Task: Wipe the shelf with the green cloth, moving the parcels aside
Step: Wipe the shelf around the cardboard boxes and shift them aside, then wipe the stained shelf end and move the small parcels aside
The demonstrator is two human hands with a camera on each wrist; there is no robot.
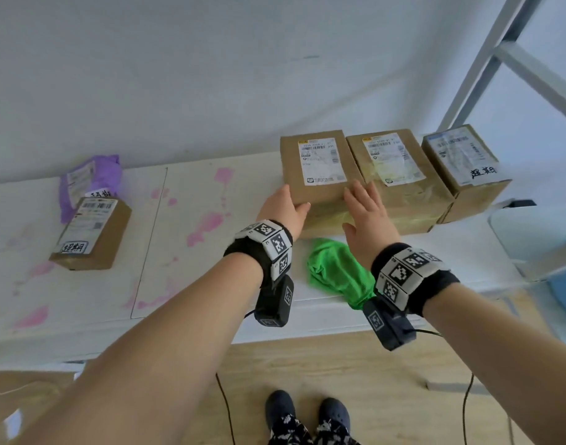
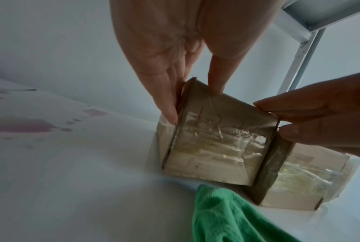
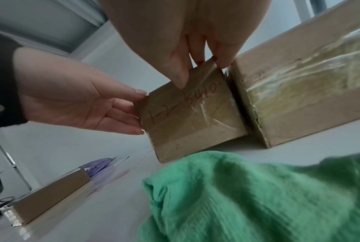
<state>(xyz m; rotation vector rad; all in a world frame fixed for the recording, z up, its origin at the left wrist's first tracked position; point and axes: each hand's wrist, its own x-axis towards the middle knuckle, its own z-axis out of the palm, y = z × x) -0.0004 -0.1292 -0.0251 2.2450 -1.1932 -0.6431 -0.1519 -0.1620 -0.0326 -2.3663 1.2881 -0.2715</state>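
A brown cardboard parcel [image 1: 317,168] [image 2: 216,139] [image 3: 191,117] stands on the white shelf [image 1: 211,284], leftmost in a row of three. My left hand [image 1: 284,207] [image 2: 193,104] holds its left front corner, fingers along the left side and thumb on the front top edge. My right hand [image 1: 365,213] [image 3: 201,75] holds the right front corner, its fingertips in the gap to the neighbouring box and its thumb on the front face. The green cloth [image 1: 336,271] [image 2: 226,216] [image 3: 247,196] lies crumpled and loose on the shelf just in front of this parcel, under my right wrist.
Two more parcels [image 1: 394,168] [image 1: 464,165] stand tight to the right. At the left are a small box [image 1: 92,232] and a purple bag [image 1: 89,178]. Pink stains [image 1: 207,226] mark the shelf between. A metal frame upright [image 1: 480,69] rises at the right end.
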